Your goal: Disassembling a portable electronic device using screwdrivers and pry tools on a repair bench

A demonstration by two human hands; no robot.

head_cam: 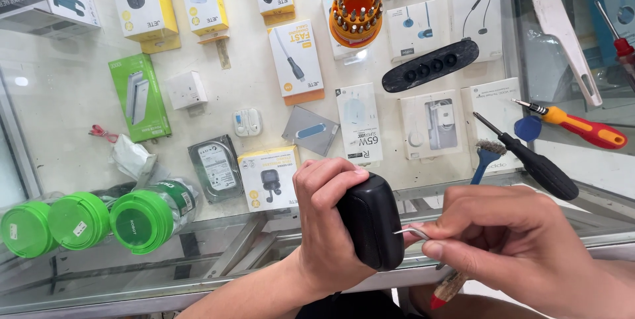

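Note:
My left hand (329, 216) wraps around a small black rounded device (372, 221) and holds it upright over the glass counter (198, 259). My right hand (506, 239) pinches thin metal tweezers (411, 232), their tip touching the device's right side. A red-tipped brush handle (446, 289) pokes out under my right hand.
On the glass to the right lie a black-handled screwdriver (532, 163), an orange and red screwdriver (582, 127), a blue pick (528, 128), a blue brush (486, 155) and a white spatula tool (562, 28). An orange bit holder (356, 9) stands at the back. Green-lidded jars (99, 220) sit left. Boxed accessories lie under the glass.

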